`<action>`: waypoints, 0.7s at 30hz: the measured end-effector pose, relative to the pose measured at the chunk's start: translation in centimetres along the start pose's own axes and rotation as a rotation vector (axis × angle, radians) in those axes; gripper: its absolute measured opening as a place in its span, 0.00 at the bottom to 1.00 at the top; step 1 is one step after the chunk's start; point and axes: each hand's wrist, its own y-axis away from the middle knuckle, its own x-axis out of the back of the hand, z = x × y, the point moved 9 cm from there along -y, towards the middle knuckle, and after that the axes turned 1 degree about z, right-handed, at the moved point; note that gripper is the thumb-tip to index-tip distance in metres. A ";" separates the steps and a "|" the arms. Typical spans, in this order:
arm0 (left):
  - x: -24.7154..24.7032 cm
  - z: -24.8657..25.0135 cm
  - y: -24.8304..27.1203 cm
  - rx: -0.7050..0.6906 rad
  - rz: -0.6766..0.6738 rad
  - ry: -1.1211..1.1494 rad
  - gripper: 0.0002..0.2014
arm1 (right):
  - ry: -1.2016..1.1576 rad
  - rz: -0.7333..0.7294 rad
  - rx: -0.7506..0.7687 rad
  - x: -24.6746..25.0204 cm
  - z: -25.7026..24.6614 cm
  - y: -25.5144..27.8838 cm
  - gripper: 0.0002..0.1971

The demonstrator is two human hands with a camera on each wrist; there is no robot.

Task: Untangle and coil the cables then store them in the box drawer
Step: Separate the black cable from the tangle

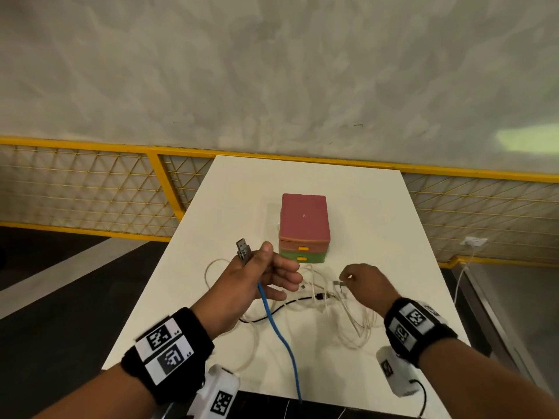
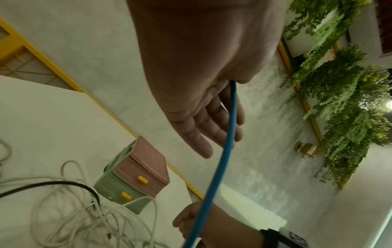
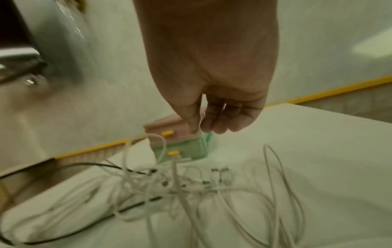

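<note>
The left hand [image 1: 260,276] holds up the plug end of the blue cable [image 1: 279,334] with thumb and finger; its other fingers are spread. The right hand [image 1: 363,285] pinches a white cable end low over the table [image 1: 408,267]. Between the hands, the white cables [image 1: 348,316] and a black cable [image 1: 281,308] lie in one messy pile. Just behind it sits the box [image 1: 304,228], both drawers shut. Nothing looks coiled or stored yet, so I think the job has only begun.
</note>
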 end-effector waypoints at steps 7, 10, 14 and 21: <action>2.1 -0.7 -0.9 0.031 0.037 0.001 0.28 | 0.279 -0.089 0.056 -6.3 -0.6 -2.6 0.10; 2.8 -1.2 -1.3 0.043 0.047 0.000 0.28 | 0.317 -0.082 0.081 -7.5 -1.5 -2.7 0.12; 3.0 -1.8 -1.6 0.060 0.047 0.001 0.29 | 0.433 -0.136 0.101 -8.5 -1.7 -2.7 0.14; 1.8 -0.9 -2.4 0.035 0.001 -0.091 0.28 | 0.421 -0.205 0.015 -7.8 -1.6 -2.4 0.13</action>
